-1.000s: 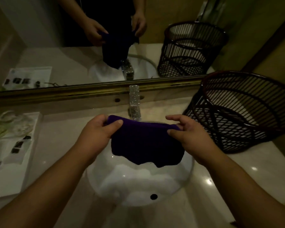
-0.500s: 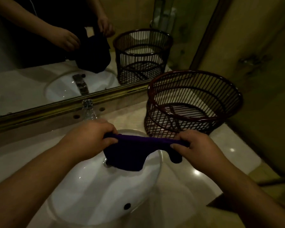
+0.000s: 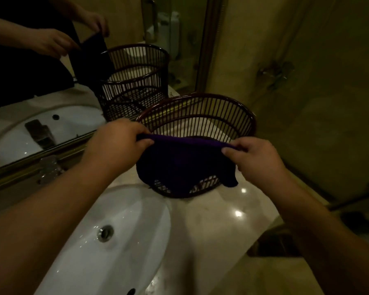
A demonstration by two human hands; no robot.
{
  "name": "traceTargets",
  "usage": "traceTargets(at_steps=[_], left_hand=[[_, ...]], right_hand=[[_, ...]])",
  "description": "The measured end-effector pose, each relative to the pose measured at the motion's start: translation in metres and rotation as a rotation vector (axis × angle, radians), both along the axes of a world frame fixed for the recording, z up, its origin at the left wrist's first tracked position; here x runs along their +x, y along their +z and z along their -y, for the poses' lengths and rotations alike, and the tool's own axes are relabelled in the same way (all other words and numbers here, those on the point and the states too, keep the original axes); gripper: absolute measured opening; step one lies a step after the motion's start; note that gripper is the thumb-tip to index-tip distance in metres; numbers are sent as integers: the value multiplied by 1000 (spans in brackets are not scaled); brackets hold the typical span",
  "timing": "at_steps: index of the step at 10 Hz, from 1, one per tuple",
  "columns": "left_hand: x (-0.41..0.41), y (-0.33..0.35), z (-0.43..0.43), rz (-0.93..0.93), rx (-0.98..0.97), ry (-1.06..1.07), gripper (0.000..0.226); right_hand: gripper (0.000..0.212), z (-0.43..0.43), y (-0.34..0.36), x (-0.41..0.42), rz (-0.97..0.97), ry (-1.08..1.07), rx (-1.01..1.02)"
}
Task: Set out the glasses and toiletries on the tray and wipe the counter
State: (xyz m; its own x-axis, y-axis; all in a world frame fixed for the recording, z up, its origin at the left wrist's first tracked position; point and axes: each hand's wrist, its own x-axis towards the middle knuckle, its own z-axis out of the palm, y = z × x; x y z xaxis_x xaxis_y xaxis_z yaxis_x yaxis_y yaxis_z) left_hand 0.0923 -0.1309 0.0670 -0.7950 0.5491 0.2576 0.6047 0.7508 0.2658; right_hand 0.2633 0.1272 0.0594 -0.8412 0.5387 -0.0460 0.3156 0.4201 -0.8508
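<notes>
A dark purple cloth (image 3: 179,162) hangs stretched between both hands, in front of a dark wicker basket (image 3: 200,116). My left hand (image 3: 117,143) pinches the cloth's top left corner. My right hand (image 3: 256,160) pinches its top right corner. The cloth's lower edge droops over the basket's near side, above the pale stone counter (image 3: 211,220). The tray, glasses and toiletries are out of view.
A white sink basin (image 3: 115,241) with a chrome drain lies at lower left. The tap (image 3: 49,169) stands behind it under the gold-framed mirror (image 3: 51,103). The wall is close on the right. The counter's edge drops off at lower right.
The view has swung right, from the sink to the basket. Both hands have carried the cloth rightward, from above the basin to in front of the basket. The tray at left has left the view.
</notes>
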Motion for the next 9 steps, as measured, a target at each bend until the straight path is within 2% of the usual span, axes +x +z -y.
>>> traceTargets(at_steps=[1, 2, 3, 4, 5, 6, 7, 8, 9], left_hand=[[-5, -1, -24, -43, -42, 36, 27], [1, -6, -34, -59, -5, 36, 40], [15, -8, -36, 14, -75, -112, 74], [22, -10, -36, 147, -286, -255, 62], [24, -13, -35, 117, -333, -282, 36], [25, -14, -35, 91, -303, -278, 33], [27, -18, -34, 90, -292, -263, 33], [31, -15, -35, 79, -257, -253, 42], [41, -1, -42, 34, -212, -244, 72]], right_hand=[[7, -13, -2, -16, -4, -103, 44], [18, -11, -9, -20, 42, -151, 257], [50, -3, -14, -14, 2, 1, 694], [52, 2, -16, -14, 113, 378, 762], [36, 4, -21, -17, 182, 464, 803], [34, 7, -20, -20, 180, 428, 818], [34, 8, -23, -19, 186, 423, 813], [40, 9, -15, -16, 180, 392, 765], [65, 8, -2, -2, 133, 294, 745]])
